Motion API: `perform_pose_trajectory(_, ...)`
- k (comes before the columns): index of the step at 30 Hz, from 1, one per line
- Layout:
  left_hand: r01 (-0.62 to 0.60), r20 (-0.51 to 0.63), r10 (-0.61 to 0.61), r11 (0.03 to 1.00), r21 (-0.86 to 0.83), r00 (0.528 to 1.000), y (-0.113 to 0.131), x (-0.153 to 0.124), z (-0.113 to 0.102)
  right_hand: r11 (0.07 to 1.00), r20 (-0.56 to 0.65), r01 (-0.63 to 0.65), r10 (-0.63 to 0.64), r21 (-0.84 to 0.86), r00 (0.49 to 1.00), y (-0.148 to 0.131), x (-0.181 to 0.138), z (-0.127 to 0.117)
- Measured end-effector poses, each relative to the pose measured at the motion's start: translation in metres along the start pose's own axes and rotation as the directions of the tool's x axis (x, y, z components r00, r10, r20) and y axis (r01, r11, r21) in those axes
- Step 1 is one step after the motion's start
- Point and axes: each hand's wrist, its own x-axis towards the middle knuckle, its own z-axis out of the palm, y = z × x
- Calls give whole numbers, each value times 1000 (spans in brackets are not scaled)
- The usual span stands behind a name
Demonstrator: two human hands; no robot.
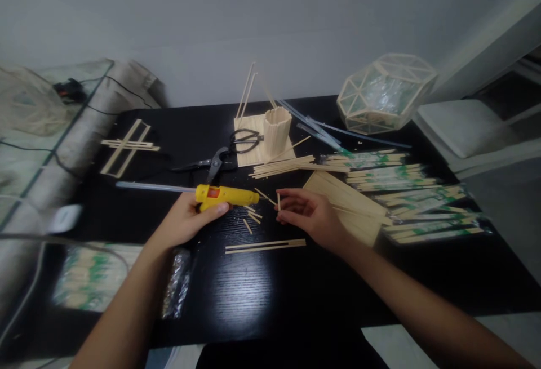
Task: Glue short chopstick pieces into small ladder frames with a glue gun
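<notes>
My left hand (186, 219) is wrapped round a yellow hot glue gun (230, 195), its nozzle pointing right. A long translucent glue stick (147, 187) sticks out of the gun's back end. Facing the nozzle, my right hand (310, 217) pinches a short piece of wooden stick (279, 201) upright between thumb and fingers. A small gap lies between nozzle tip and stick piece. Several short cut stick pieces (252, 215) lie on the table just under the nozzle. Closer to me, a pair of joined chopsticks (265, 247) rests flat.
A wooden-stick cup (277, 132) stands on a stick base at the back, beside black scissors (246, 141) and dark pliers (216, 161). Wrapped chopstick packs (426, 200) and a flat stick panel (346, 203) lie right. A faceted stick frame (386, 94) sits back right; crossed sticks (129, 146) lie left.
</notes>
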Motion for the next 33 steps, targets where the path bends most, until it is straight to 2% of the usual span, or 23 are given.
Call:
perform_pose_trajectory(9, -63, 134, 55, 996, 58, 990, 2, 0, -1, 996, 31, 61, -59, -68, 998, 6, -3, 1)
perform_pose_trajectory(22, -162, 161, 141, 978, 128, 977, -2, 1, -2, 991, 63, 106, -101, -80, 993, 8, -7, 7)
perform_pose_trajectory(33, -180, 186, 153, 975, 133, 971, -5, 2, -3, 985, 86, 117, -107, -124, 991, 6, -7, 7)
